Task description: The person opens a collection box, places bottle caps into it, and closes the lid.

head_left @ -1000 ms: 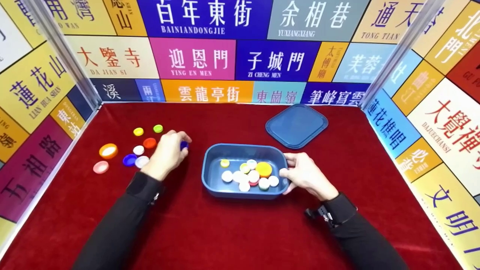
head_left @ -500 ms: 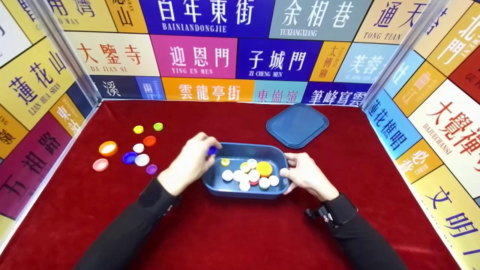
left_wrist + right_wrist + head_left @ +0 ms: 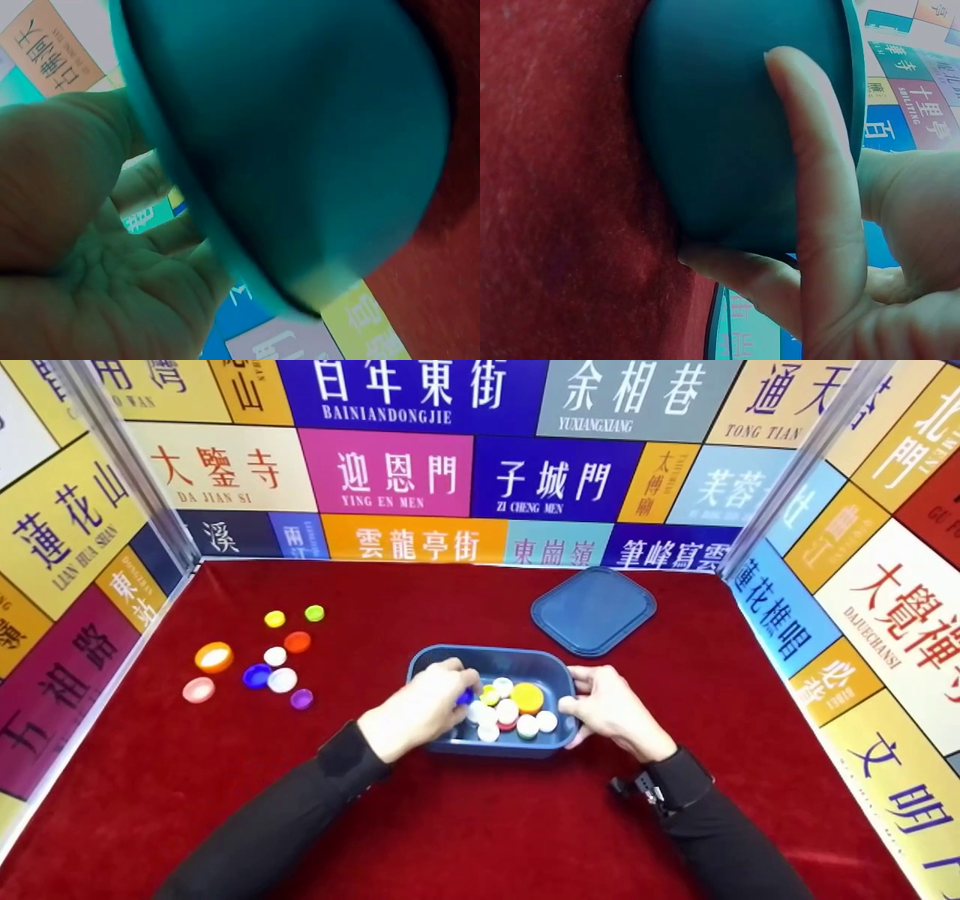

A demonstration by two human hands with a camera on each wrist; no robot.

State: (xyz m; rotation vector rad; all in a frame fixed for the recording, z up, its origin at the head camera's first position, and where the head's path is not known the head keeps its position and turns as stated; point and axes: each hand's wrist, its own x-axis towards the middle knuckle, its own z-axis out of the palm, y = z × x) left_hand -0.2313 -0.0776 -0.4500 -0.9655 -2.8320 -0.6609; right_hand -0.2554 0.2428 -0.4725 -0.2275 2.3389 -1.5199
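A blue rectangular food container [image 3: 495,748] stands on the table with several bottle caps inside, mostly white, one large yellow cap [image 3: 527,698] among them. Over its left end reaches my left hand [image 3: 420,709], pinching a dark blue bottle cap [image 3: 465,697] just above the white ones. In the left wrist view the container's wall [image 3: 300,135] hides these fingertips. At the opposite end my right hand [image 3: 619,711] grips the container; the right wrist view shows one finger [image 3: 817,150] along its outer side and another near its base.
Several loose caps lie on the red cloth [image 3: 480,825] at left, including an orange cap [image 3: 214,658], a purple cap [image 3: 301,699] and a green cap [image 3: 314,613]. Behind the container, to the right, lies a blue lid [image 3: 592,611]. Printed panels surround the table.
My left hand has carried the dark blue cap rightward from the loose caps, over the rim and into the container. My right hand has kept its grip in the same place.
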